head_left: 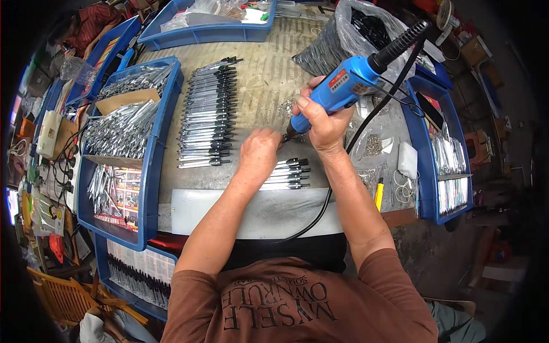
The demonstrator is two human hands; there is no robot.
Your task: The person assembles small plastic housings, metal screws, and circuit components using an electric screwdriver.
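Note:
My right hand (327, 124) is wrapped round a blue electric screwdriver (337, 88), which is tilted with its tip pointing down and left. At that tip, my left hand (258, 150) is closed on the table, fingers curled; what they hold is hidden. Just right of my left wrist lies a small group of silver rods with black ends (287, 176). A long row of similar rods (207, 114) lies side by side on the table to the left of my left hand.
Blue trays of silver metal parts stand at left (150, 148) and right (426, 166). A clear bag of black parts (337, 48) sits at the far right. The black cord (366, 123) hangs beside my right forearm. A yellow-handled tool (379, 194) lies near the table's right front.

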